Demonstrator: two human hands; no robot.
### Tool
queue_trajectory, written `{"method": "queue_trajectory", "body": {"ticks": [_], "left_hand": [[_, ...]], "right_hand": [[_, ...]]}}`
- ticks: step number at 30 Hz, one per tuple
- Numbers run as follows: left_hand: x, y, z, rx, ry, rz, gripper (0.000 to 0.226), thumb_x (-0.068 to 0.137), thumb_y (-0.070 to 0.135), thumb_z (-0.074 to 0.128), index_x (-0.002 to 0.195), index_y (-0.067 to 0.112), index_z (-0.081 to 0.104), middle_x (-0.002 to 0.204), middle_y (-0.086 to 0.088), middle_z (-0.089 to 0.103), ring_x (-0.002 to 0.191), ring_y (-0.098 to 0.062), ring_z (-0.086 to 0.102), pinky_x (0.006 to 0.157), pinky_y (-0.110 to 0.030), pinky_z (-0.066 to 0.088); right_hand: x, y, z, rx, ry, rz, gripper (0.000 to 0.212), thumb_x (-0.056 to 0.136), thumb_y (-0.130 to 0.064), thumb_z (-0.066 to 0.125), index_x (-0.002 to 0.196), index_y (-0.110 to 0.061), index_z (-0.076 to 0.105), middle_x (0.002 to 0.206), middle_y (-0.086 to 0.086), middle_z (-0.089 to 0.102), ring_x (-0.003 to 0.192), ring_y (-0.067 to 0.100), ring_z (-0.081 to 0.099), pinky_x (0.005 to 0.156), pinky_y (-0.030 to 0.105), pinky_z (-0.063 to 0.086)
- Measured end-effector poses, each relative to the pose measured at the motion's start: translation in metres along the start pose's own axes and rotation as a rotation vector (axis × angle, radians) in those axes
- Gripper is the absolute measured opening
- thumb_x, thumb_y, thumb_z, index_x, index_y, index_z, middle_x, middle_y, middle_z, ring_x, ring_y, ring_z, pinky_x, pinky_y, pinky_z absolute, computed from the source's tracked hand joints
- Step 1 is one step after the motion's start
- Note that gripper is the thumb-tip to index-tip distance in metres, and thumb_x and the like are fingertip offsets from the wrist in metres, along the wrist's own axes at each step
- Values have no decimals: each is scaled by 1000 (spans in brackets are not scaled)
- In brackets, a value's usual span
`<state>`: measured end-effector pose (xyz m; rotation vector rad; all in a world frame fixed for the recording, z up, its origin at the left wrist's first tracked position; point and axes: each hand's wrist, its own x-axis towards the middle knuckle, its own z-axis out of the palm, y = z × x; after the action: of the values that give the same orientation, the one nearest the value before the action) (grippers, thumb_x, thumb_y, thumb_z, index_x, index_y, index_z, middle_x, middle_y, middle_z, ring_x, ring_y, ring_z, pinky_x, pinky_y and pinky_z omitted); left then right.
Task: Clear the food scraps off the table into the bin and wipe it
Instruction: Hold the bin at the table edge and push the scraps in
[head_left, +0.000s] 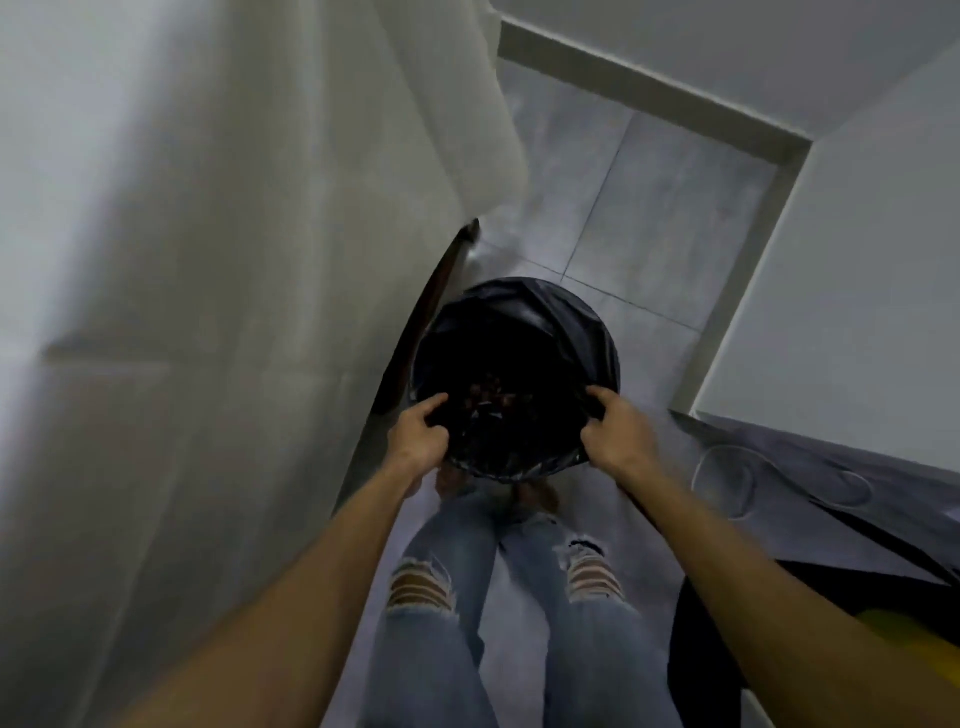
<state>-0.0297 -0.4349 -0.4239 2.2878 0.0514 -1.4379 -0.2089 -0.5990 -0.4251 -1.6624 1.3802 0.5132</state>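
Bin (524, 291) is low by your feet (537, 496), right of the cloth-covered surface (208, 260); left hand (418, 434) and right hand (615, 436) fingers (434, 402) curled over its near rim and liner (597, 343). Risk: liner pulls off the rim, or a tilt dumps the scraps (488, 397) inside

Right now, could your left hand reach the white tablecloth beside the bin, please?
Probably yes: the tablecloth hangs right beside the left hand, nothing between, though that hand grips the bin rim.
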Motion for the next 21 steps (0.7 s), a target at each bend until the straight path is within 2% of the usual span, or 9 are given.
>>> {"method": "queue_trajectory", "body": {"ticks": [2,3,5,9,13,15,16,18,21], "left_hand": [[31,4,12,-36,-6,18,60,89,-10,42,142,17,51,119,-8,67,94,-23,64,81,-19,55],[46,5,19,-52,-3,31,60,89,-10,42,142,16,50,134,-10,59,114,-24,60,97,-22,48],[72,9,31,-77,1,42,59,90,-9,43,144,15,47,145,-8,50,130,-23,49,109,-22,36],[119,15,50,-121,8,66,62,91,-9,42,147,17,43,147,-5,47,134,-22,45,108,-18,34],[159,26,55,-163,50,56,65,91,-7,42,148,23,41,145,-4,49,131,-24,49,110,-33,42],[175,32,56,-175,85,45,64,91,-7,41,148,24,42,145,-5,49,128,-23,50,108,-30,43],[183,33,57,-183,101,41,64,92,-7,41,147,23,43,146,-5,49,128,-23,51,106,-24,41],[193,39,58,-189,127,33,62,92,-8,40,147,23,44,145,-6,50,127,-22,51,95,-10,36],[197,44,59,-193,154,24,61,92,-7,41,146,23,45,145,-7,50,127,-23,52,99,-17,41]], "right_hand": [[36,6,9,6,8,-17,55,91,-12,57,145,-16,47,135,11,60,120,34,58,100,39,47],[53,9,13,13,13,-19,55,91,-12,58,145,-15,48,136,11,60,120,34,58,101,38,47],[87,18,20,41,23,3,57,89,-10,57,145,-16,48,136,11,59,116,35,60,101,43,50],[143,27,35,120,62,60,61,84,-4,49,143,-21,50,134,14,60,107,39,63,90,50,56],[187,17,47,194,112,85,64,79,-2,44,138,-27,55,131,14,61,104,41,64,83,50,59],[205,8,51,220,135,87,66,79,0,41,138,-28,54,131,14,59,100,41,64,78,49,60],[211,3,54,230,147,89,67,81,2,39,139,-29,53,132,14,58,97,40,64,75,49,61],[222,-5,60,243,192,84,68,82,2,38,141,-31,49,133,13,57,99,39,63,77,49,60],[223,-8,69,265,230,81,69,83,0,38,144,-31,43,136,11,56,108,38,60,86,49,57]]}}
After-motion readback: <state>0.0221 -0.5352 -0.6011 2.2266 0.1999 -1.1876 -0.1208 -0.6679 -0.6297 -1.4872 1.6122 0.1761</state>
